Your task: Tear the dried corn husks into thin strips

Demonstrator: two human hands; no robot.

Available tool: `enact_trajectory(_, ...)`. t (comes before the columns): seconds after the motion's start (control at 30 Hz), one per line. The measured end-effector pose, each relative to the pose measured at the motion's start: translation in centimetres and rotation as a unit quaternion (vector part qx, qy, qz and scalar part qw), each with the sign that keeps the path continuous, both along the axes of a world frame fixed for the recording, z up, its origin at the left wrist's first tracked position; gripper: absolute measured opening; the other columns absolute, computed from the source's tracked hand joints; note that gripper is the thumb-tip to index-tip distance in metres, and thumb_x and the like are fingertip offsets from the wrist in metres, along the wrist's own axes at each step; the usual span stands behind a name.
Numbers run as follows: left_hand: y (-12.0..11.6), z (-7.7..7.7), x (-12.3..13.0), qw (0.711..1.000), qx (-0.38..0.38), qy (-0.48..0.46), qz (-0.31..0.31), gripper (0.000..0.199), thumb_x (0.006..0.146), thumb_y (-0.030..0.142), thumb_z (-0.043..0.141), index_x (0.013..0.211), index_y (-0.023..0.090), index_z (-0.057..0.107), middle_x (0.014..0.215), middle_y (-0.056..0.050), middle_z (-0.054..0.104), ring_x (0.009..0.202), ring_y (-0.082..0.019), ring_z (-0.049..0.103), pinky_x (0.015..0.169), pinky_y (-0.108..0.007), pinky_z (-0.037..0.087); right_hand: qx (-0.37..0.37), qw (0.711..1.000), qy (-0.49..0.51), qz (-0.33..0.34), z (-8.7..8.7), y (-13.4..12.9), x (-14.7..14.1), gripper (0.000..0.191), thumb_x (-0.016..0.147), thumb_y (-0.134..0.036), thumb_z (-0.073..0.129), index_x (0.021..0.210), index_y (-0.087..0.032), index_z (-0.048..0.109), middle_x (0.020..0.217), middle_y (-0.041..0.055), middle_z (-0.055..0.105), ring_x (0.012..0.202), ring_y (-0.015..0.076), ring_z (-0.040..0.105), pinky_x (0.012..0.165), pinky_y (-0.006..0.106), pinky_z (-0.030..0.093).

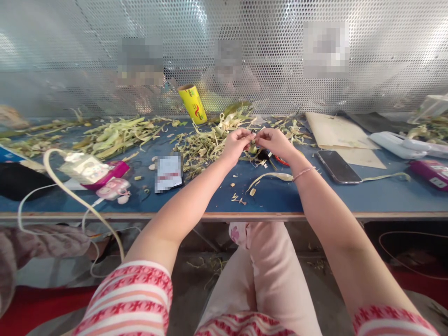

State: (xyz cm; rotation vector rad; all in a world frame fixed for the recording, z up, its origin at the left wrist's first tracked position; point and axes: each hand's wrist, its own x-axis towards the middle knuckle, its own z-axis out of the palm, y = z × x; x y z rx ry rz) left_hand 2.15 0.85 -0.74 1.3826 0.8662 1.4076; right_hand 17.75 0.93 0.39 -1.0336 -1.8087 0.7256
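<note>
Blue flat-topped table (385,200), strewn with pale green dry plant strips (115,135), black rectangular phone (339,167) lying right, bright yellow tube (193,103) tilting!

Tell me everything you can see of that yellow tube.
The yellow tube is hollow and open-topped, with a brownish, cardboard-like inside and red and dark print on its side. It stands on end on the blue table, its top tipped toward picture left, before the perforated screen. Plant scraps lie near its base; whether any touch is unclear. No hand touches it.
</note>
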Motion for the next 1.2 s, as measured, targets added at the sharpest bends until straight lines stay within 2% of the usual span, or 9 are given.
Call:
enact_trajectory(0.23,0.3,-0.1,-0.1,0.995,0.071,0.048,0.042,0.019,0.075,0.032,0.073,0.071,0.018,0.06,0.054,0.005,0.051,0.048,-0.007,0.045,0.049,-0.021,0.037,-0.032,0.999,0.022,-0.006,-0.1,0.0,-0.4,0.013,0.076,-0.027,0.068,0.073,-0.015,0.066,0.056,-0.0028,0.055,0.055,0.0077,0.047,0.056,0.021,0.043)
enact_trajectory(0.33,0.2,-0.3,-0.2,0.991,0.098,0.062,0.058,0.019,0.075,0.033,0.072,0.07,0.018,0.062,0.054,0.004,0.053,0.05,-0.008,0.047,0.05,-0.021,0.037,-0.087,0.994,0.072,-0.007,0.2,-0.5,-0.9,0.016,0.075,-0.026,0.07,0.066,-0.015,0.064,0.055,-0.0031,0.053,0.053,0.0066,0.047,0.055,0.021,0.046)
enact_trajectory(0.47,-0.1,-0.2,-0.4,0.984,0.137,0.077,0.081,0.011,0.074,0.027,0.071,0.068,0.019,0.065,0.06,0.002,0.058,0.06,-0.01,0.054,0.059,-0.022,0.041,-0.147,0.98,0.137,0.013,0.3,-0.8,-1.6,0.026,0.072,-0.028,0.075,0.058,-0.015,0.058,0.053,-0.0028,0.05,0.051,0.0057,0.046,0.052,0.02,0.045)
enact_trajectory(0.67,0.0,-0.2,-0.4,0.992,0.087,0.05,0.074,0.006,0.074,0.024,0.071,0.072,0.02,0.067,0.058,0.003,0.057,0.054,-0.009,0.05,0.055,-0.022,0.037,-0.112,0.982,0.149,0.02,-0.4,-0.1,-1.7,0.027,0.071,-0.034,0.077,0.061,-0.016,0.059,0.05,-0.0035,0.05,0.047,0.0056,0.043,0.046,0.019,0.037)
enact_trajectory(0.87,-0.1,-0.1,-0.2,0.996,0.058,0.036,0.054,0.009,0.075,0.024,0.072,0.073,0.019,0.065,0.06,0.003,0.057,0.053,-0.008,0.048,0.055,-0.022,0.038,-0.041,0.995,0.09,-0.004,-0.9,0.7,-1.0,0.018,0.072,-0.027,0.069,0.062,-0.017,0.057,0.051,-0.0042,0.052,0.048,0.0062,0.042,0.05,0.021,0.035)
enact_trajectory(1.03,-0.3,0.1,0.2,1.0,-0.008,-0.009,-0.011,0.015,0.074,0.023,0.074,0.073,0.016,0.061,0.058,0.004,0.054,0.052,-0.006,0.05,0.055,-0.02,0.043,-0.012,0.997,0.071,-0.01,-0.9,0.6,-0.8,0.009,0.073,-0.02,0.062,0.067,-0.018,0.056,0.056,-0.0046,0.051,0.054,0.0077,0.044,0.054,0.022,0.035)
enact_trajectory(1.2,-0.6,0.5,0.2,0.991,-0.094,-0.066,-0.072,0.015,0.069,0.015,0.075,0.072,0.014,0.06,0.057,0.006,0.055,0.049,-0.003,0.049,0.052,-0.017,0.044,0.013,0.998,0.061,-0.001,-0.8,0.7,-0.7,0.008,0.073,-0.019,0.061,0.071,-0.018,0.054,0.062,-0.0046,0.05,0.059,0.0088,0.043,0.057,0.023,0.035)
